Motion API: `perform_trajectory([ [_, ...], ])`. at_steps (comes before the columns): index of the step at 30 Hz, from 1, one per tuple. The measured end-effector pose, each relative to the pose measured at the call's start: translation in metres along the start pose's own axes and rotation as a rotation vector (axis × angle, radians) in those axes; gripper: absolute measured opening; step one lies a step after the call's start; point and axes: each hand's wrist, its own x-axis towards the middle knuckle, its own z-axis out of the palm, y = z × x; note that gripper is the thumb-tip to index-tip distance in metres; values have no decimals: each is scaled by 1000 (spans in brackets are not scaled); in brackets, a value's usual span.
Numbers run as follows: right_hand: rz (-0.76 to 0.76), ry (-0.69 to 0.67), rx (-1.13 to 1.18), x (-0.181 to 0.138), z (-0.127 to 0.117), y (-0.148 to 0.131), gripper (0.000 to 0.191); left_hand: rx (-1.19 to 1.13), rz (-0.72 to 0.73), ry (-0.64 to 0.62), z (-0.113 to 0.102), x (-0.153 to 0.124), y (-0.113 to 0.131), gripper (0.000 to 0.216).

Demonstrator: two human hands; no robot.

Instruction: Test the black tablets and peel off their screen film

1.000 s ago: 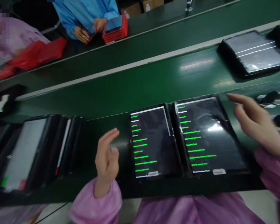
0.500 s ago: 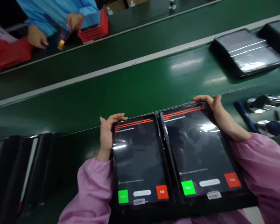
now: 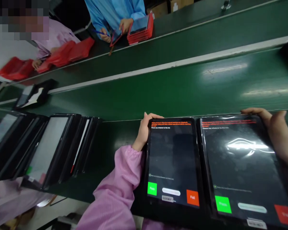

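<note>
Two black tablets lie side by side before me, their lit dark screens showing a green Pass box, a red Fail box and lines of red and white text. My left hand (image 3: 143, 130) grips the upper left edge of the left tablet (image 3: 172, 156), fingers curled over its top. On the far side, my right hand (image 3: 280, 137) holds the upper right corner of the right tablet (image 3: 237, 169), with fingers behind the top edge. The inner edges of the tablets are almost touching. A bright reflection crosses the right screen, and each tablet carries a small barcode label near its bottom.
Several black-cased tablets (image 3: 48, 137) lean in a row at left. Beyond runs a green belt (image 3: 134, 92) with a pale rail. Across it, a person in blue (image 3: 115, 16) holds a red-edged tablet and pen beside a red stack (image 3: 140, 30); another person in pink handles red covers (image 3: 72, 52).
The view has swung left, so both tablets sit farther right in it. The leaning row shows more fully, and the black-cased devices at right have mostly left view. Both hands keep their grip.
</note>
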Motion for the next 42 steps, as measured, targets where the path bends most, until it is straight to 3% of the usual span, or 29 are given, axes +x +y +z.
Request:
perform_trajectory([
  [3,249,5,280,-3,5,-13,92,10,-15,38,2,1,-1,78],
  [5,319,-13,359,-4,6,-17,90,25,-25,75,3,1,-2,79],
  [9,336,-28,418,-3,5,-16,71,42,1,84,1,0,-3,76],
  [14,277,-36,475,-3,1,-11,63,60,30,73,-3,-1,-4,69],
  [22,77,-92,264,1,3,-4,65,86,50,69,-6,0,-6,70],
  [26,-54,0,83,3,-9,-8,60,83,70,74,-6,1,-7,69],
  [28,-234,42,-125,-5,-11,-19,48,78,76,76,-6,1,-8,70],
  [30,-498,-1,-418,-18,-3,-33,35,76,82,76,-6,1,-9,71],
  [32,-696,-78,-675,-28,16,-46,38,83,86,83,-6,3,-11,72],
  [35,-679,-148,-849,-26,48,-59,60,105,114,139,-6,7,-15,71],
  [37,-605,-208,-906,-18,60,-66,64,118,163,223,-6,7,-16,67],
  [39,-590,-234,-943,-13,58,-75,53,134,215,316,-7,-1,-15,59],
  [42,-729,-113,-903,-32,33,-89,36,164,233,355,-13,-39,-12,46],
])
